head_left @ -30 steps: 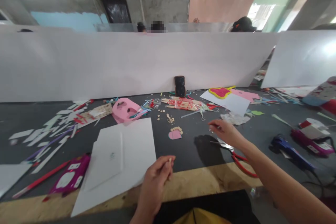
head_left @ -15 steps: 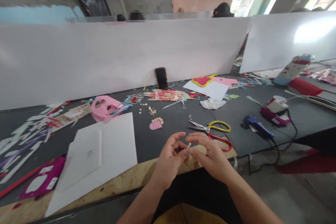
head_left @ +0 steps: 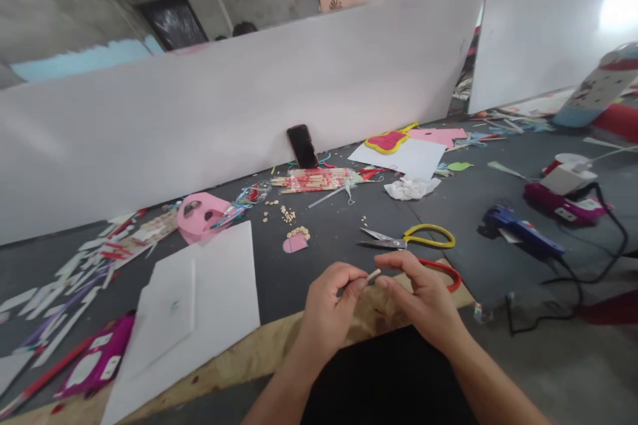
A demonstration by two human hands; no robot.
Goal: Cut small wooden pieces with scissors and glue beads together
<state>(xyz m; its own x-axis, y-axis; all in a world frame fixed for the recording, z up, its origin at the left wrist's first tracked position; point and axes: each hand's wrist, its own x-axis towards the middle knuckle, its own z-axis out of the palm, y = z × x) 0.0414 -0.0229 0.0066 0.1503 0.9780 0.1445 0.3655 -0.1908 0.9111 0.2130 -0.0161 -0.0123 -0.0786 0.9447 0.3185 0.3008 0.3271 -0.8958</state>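
Observation:
Near the table's front edge, my left hand pinches a short pale stick-like piece between thumb and forefinger. What the piece is made of I cannot make out. My right hand is at its free end, thumb and forefinger parted around it. Just beyond my right hand lie scissors with one yellow and one red handle, blades apart, the red loop partly hidden behind that hand. A small pink piece edged with pale bits lies farther off, and loose pale bits are scattered behind it.
White sheets lie at left beside a pink cutout and a purple device. A phone leans on the white partition. Packed sticks, crumpled tissue and a corded blue tool are farther out.
My right thumb and forefinger have parted from the pale piece, which now shows more of its length in my left hand. The view has tilted and shifted.

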